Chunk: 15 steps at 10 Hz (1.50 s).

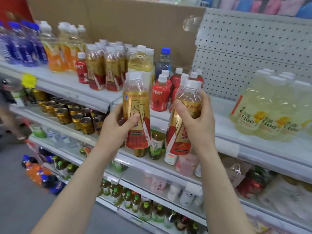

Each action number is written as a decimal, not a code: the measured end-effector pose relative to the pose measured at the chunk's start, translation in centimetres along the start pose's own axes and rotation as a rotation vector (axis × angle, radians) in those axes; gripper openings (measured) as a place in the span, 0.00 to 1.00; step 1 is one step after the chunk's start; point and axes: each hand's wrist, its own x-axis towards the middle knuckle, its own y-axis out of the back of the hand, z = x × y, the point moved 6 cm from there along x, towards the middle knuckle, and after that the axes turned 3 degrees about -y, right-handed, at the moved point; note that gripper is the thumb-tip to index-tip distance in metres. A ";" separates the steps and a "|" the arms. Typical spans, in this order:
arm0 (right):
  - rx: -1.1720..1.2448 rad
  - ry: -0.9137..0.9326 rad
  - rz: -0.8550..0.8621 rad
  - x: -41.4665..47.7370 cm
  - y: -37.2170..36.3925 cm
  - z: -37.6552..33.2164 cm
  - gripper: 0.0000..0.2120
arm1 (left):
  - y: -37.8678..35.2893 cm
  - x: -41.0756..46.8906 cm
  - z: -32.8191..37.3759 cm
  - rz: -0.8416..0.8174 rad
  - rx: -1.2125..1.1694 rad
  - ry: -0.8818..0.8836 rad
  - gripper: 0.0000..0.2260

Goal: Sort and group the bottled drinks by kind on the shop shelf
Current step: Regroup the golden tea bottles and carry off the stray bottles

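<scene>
Your left hand (pixel 118 125) grips a gold-and-red labelled clear plastic bottle with a white cap (pixel 136 105), long axis upright. Your right hand (pixel 194 119) grips a second bottle of the same kind (pixel 180 137), its cap tipped slightly right. The cluster of matching bottles (pixel 108 68) stands on the white shelf (pixel 67 85). Both held bottles hang below and right of that cluster, the left one nearer. Likely an up-and-left carry, left hand first.

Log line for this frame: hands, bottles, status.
left hand: grips left gold-red bottle | right hand: grips right gold-red bottle | status: both bottles off shelf
</scene>
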 end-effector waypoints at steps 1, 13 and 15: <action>0.004 0.009 -0.053 0.9 -4.8 -0.7 0.27 | 4.3 1.3 -0.4 0.050 0.006 -0.007 0.19; -0.527 -0.017 0.160 14.6 -35.5 -2.1 0.32 | 28.2 24.7 -4.4 -0.121 -0.029 -0.072 0.17; -0.609 -0.046 0.174 16.2 -37.1 -2.0 0.35 | 29.1 25.4 -4.7 -0.131 -0.041 -0.070 0.19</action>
